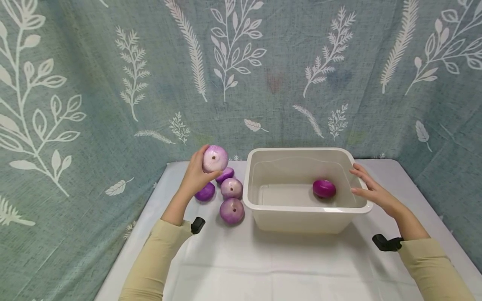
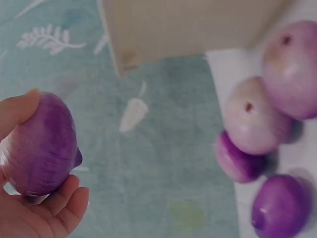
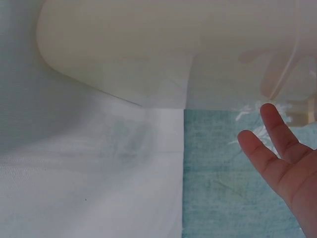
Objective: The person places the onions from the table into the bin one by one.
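My left hand [image 1: 196, 172] grips a pale purple onion [image 1: 215, 159], raised above several other onions at the table's left. In the left wrist view the same onion [image 2: 45, 144] shows a darker purple side, with the thumb and fingers around it. Below it in the head view lie a dark purple onion [image 1: 205, 192] and a paler onion [image 1: 232, 210]. My right hand [image 1: 376, 193] is at the right end of a white plastic bin [image 1: 297, 219], its fingers extended and overlapping the rim. Inside the bin rests one magenta onion [image 1: 324, 189].
The bin stands on a white-covered table [image 1: 271, 259], just right of the onions. Behind and on both sides hangs a green leaf-patterned cloth [image 1: 278, 108]. Black wrist mounts [image 1: 385, 242] stick out from the sleeves.
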A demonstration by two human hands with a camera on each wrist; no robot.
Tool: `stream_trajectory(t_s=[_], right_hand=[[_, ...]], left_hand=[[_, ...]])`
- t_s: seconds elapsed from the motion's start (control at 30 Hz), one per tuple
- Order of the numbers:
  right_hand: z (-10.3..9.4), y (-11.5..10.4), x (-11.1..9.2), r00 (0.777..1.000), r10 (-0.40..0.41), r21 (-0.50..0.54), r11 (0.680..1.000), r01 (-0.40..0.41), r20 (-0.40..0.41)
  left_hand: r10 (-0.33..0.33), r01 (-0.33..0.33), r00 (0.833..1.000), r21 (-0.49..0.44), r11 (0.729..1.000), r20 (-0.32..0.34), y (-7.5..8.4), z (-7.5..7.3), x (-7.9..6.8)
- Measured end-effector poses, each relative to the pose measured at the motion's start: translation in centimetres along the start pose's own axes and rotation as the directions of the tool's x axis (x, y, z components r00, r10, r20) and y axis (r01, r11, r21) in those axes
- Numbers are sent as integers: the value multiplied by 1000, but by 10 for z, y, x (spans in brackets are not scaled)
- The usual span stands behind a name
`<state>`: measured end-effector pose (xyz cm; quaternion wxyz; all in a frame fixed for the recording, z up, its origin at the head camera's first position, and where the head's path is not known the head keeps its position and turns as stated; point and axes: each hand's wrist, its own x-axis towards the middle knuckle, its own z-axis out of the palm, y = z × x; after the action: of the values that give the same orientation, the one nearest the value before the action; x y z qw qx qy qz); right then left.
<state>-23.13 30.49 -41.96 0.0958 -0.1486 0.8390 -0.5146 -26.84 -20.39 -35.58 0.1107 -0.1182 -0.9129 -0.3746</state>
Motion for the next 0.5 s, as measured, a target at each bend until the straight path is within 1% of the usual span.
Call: stream_trajectory(t_s=[0.17,0.4,0.5], right_hand=[[0,-1,0,1000,-4,6,1000,4,5],[0,-1,0,1000,-5,9,1000,4,7],[-1,0,0,1000,-5,5,1000,4,3]], left_hand=[[22,-21,999,-20,1000,33,18,1,8],[95,-95,995,6,995,7,41,2,17],[114,-115,993,12,993,16,51,2,22]])
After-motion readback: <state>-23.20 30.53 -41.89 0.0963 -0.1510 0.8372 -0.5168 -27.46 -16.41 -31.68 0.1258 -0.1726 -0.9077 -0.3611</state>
